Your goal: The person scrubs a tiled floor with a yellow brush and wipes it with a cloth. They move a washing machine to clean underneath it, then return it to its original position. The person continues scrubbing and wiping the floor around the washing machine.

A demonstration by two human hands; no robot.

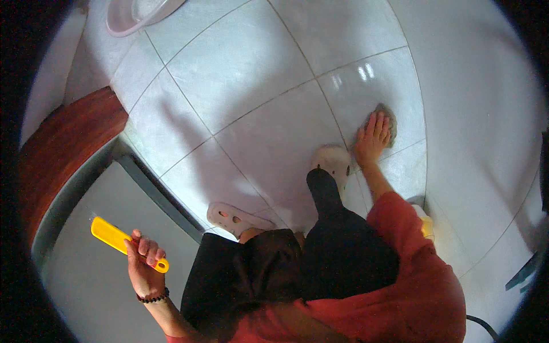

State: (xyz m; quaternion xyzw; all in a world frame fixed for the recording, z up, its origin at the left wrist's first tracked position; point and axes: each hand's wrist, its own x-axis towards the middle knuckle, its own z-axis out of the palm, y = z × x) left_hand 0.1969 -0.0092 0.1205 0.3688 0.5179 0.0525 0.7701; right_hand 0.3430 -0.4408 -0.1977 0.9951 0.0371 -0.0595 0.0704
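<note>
My left hand (146, 253), with a dark bead bracelet at the wrist, grips a yellow brush (109, 235) by its handle; the ring end pokes out beside my fingers. Whether the brush has bristles on its far side cannot be seen. On the right, my right hand (372, 139) presses down on a crumpled grey-brown cloth (392, 124) against the white tiled floor (266, 111). Part of the cloth is hidden under my fingers and palm.
A pale pink basin (124, 29) stands at the top left. Dark reddish wood trim (77, 115) and a grey panel with a dark frame (158, 197) lie on the left. Light clogs (240, 218) are on my feet. A white wall (467, 107) rises at the right.
</note>
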